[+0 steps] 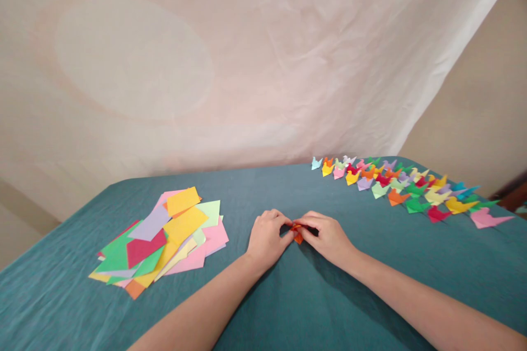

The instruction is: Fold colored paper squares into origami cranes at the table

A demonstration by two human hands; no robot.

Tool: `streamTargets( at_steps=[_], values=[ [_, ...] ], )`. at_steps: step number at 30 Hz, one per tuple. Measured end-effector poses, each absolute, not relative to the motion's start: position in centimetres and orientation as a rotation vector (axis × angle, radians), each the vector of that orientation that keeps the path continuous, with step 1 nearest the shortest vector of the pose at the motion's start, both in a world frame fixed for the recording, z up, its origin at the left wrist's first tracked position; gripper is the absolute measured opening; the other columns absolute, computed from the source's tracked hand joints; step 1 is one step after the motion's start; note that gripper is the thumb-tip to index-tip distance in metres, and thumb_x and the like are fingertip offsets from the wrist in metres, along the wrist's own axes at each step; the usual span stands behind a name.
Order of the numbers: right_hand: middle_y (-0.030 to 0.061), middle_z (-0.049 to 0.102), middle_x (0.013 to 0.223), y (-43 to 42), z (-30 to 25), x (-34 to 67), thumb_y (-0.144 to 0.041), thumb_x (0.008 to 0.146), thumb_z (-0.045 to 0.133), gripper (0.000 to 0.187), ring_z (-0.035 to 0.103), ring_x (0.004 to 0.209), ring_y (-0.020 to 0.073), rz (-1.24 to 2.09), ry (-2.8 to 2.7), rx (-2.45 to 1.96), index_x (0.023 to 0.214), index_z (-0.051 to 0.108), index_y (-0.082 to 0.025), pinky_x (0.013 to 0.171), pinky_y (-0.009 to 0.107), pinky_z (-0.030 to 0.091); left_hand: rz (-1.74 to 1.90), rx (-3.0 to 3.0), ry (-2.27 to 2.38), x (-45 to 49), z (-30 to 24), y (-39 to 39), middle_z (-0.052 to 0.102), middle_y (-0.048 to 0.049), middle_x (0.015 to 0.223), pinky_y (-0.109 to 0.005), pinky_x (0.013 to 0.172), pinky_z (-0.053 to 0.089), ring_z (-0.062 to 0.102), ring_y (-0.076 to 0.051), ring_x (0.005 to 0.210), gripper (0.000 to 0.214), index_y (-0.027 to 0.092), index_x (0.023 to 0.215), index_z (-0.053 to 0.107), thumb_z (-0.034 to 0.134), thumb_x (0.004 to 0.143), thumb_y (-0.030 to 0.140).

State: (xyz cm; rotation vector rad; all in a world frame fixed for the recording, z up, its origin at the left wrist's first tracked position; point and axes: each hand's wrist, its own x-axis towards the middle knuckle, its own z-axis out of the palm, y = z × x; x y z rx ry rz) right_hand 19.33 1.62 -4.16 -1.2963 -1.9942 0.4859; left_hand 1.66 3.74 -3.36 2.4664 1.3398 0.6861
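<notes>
A small piece of folded orange paper [298, 237] is pinched between both hands, low over the middle of the table. My left hand [268, 235] grips it from the left, thumb and fingertips together. From the right, my right hand [327, 233] pinches its upper edge the same way. Fingertips cover much of the paper, so its exact folded shape is hard to make out. Over to the right stand several folded paper birds [397, 197] in many colours, arranged in slanting rows.
On the left lies a loose, overlapping pile of coloured paper sheets [185, 224]. A dark green cloth [263, 307] covers the table. Behind its far edge hangs a pale fabric sheet [255, 66].
</notes>
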Motion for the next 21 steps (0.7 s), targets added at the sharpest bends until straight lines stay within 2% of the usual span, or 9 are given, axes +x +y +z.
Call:
streamTargets(
  at_steps=[21],
  values=[
    [0.0009, 0.066, 0.088, 1.7, -4.09, 19.41, -0.021, 0.088, 0.05, 0.023, 0.061, 0.079, 0.0148, 0.447, -2.041, -1.282, 0.1, 0.069, -0.028, 0.072, 0.025, 0.046, 0.69, 2.467, 1.343, 1.62, -3.35, 3.77, 0.06, -0.0021, 0.091, -0.03, 0.078, 0.041, 0.053, -0.02, 0.09, 0.014, 0.024, 0.089, 0.066, 0.059, 0.08, 0.033]
  ],
)
